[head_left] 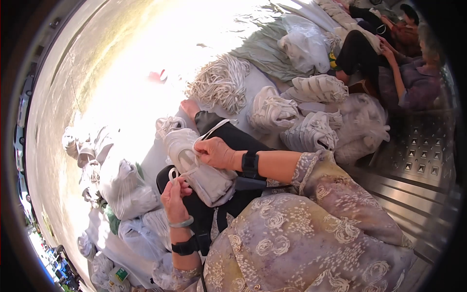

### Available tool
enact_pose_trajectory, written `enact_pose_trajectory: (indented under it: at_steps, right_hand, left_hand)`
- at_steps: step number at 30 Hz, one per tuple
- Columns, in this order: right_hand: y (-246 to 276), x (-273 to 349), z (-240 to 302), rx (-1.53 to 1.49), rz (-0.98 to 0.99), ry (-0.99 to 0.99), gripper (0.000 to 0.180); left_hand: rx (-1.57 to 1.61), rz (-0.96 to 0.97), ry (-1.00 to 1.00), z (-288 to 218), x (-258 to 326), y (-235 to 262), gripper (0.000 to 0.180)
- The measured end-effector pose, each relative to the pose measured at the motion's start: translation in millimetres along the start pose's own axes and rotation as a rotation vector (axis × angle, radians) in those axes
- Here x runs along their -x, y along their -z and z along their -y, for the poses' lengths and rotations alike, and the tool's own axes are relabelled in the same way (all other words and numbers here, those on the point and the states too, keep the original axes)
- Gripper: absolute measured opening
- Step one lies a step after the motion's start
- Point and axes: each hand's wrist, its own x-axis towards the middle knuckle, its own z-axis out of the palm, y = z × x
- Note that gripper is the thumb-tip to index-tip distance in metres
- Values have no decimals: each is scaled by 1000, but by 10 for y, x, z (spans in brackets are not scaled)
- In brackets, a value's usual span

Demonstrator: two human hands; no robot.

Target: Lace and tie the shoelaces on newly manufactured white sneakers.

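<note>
Across my lap lies a bundle of off-white cloth pieces (206, 182), which look like stacked shoe uppers. My right hand (217, 153) is closed over its upper side, pinching a flat white lace (216, 127) whose loose length rises toward the far side. On the near left, my left hand (175, 194) has its fingertips pinched on a small loop of white lace (173, 172), just beside the bundle. How the lace runs between the two hands is partly hidden by the fingers and cloth.
Beyond my lap sits a heap of white laces (221, 82). Several tied white bundles (311, 131) stand to the right, by a plastic bag (360, 126). Filled plastic bags (126, 190) lie left. Two people sit at upper right, near a metal ramp or step (418, 151).
</note>
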Motion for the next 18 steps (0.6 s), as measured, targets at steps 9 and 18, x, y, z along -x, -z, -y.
enact_pose_trajectory:
  at_steps: [9, 18]
  right_hand:
    - [80, 58, 6, 183, 45, -115, 29]
    - [181, 67, 312, 332, 232, 435, 11]
  left_hand:
    - [-109, -315, -221, -206, 120, 565, 26]
    - [209, -147, -32, 120, -81, 157, 25]
